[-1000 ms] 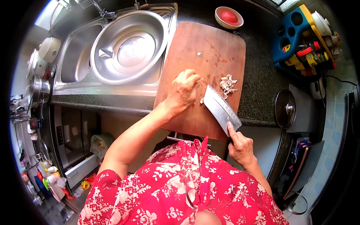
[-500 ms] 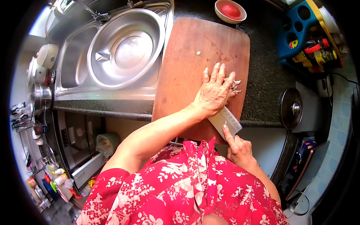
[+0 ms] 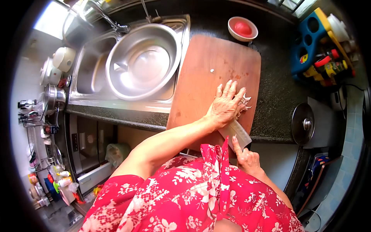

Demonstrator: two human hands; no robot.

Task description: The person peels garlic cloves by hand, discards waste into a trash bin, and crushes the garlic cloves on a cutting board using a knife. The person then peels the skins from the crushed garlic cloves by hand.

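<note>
My left hand point(image 3: 224, 110) lies flat with fingers stretched over a small heap of pale, greyish shredded-looking food point(image 3: 244, 103) on the wooden cutting board point(image 3: 193, 85). Most of that food is hidden under the palm. In my right hand point(image 3: 248, 159) is a broad-bladed cleaver point(image 3: 240, 133), its handle covered by my fingers and the index finger extended along the blade. The blade lies low and nearly flat by the board's near right edge, its far end passing under my left hand. A small white bit point(image 3: 212, 70) sits apart, farther up the board near some wet spots.
A large steel basin point(image 3: 143, 62) rests over the sink point(image 3: 92, 73) at left. Behind the board stands a bowl point(image 3: 253, 35) with something red in it. At right are a pot lid point(image 3: 303, 123) and a blue rack point(image 3: 305, 46) with bottles. The dark counter's front edge runs before me.
The whole view has shifted, so the board, basin and bowl sit lower and farther right. Against the board, both hands and the cleaver stay in nearly the same place.
</note>
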